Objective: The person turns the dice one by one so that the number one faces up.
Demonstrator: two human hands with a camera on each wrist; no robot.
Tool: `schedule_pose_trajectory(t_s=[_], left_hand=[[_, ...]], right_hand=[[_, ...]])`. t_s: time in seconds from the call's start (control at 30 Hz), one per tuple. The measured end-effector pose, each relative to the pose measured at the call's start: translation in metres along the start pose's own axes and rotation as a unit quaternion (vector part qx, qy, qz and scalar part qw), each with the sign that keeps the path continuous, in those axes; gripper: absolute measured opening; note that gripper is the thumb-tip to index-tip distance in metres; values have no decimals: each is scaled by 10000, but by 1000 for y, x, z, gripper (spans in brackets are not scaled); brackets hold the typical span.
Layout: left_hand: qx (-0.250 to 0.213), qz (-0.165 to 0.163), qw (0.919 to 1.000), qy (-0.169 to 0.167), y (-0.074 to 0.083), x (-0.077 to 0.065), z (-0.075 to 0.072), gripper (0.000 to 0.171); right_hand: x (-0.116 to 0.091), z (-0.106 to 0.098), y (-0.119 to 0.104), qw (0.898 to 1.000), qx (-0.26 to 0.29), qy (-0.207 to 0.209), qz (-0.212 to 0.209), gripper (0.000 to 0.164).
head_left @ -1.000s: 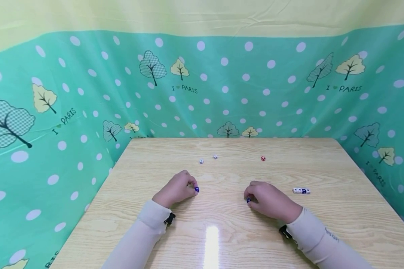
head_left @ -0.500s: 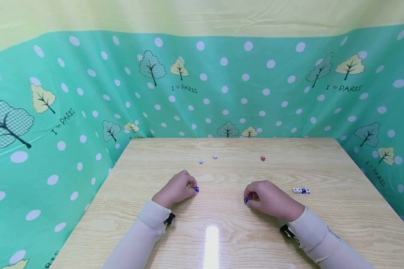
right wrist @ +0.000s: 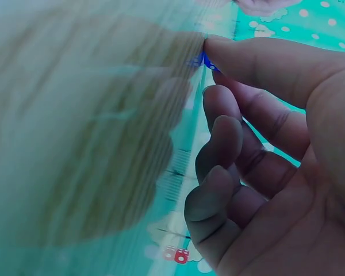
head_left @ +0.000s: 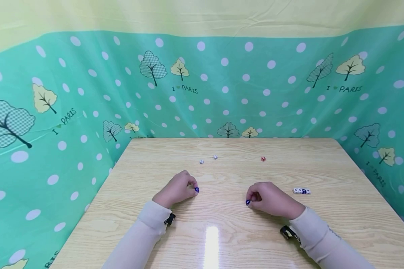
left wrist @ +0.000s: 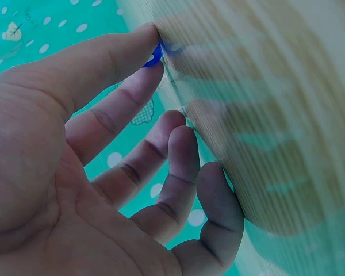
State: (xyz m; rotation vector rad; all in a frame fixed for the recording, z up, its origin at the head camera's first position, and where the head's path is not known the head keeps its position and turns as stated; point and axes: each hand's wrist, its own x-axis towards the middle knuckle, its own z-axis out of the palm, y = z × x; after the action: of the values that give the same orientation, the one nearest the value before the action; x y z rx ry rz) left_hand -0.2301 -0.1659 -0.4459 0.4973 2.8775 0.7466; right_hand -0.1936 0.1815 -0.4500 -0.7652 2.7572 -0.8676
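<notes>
My left hand pinches a blue die between thumb and index finger, low at the table surface left of centre. In the left wrist view that blue die is mostly covered by the fingertips. On the right, my right hand holds another blue die by thumb and index finger, down at the tabletop. Only a sliver of this blue die shows in the right wrist view; the other fingers curl loosely below it.
To the right of my right hand lies a row of several dice, white with one blue. Two white dice, a nearer one and a farther one, sit toward the back. A red die lies at back right on the wooden table.
The blue die at my right fingertips has turned and shifted slightly, and the right wrist has moved a little. My left hand stays in place with its die.
</notes>
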Motion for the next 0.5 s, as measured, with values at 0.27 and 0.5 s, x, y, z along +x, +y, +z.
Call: schedule_pose_trajectory(t_s=[0.27, 0.5], left_hand=[[22, -33, 10000, 8, 0, 0, 0, 12], [20, -3, 10000, 27, 1, 0, 1, 12]], right_hand=[[0, -1, -1, 10000, -63, -6, 30, 15], [-2, -1, -9, 9955, -859, 328, -223, 16]])
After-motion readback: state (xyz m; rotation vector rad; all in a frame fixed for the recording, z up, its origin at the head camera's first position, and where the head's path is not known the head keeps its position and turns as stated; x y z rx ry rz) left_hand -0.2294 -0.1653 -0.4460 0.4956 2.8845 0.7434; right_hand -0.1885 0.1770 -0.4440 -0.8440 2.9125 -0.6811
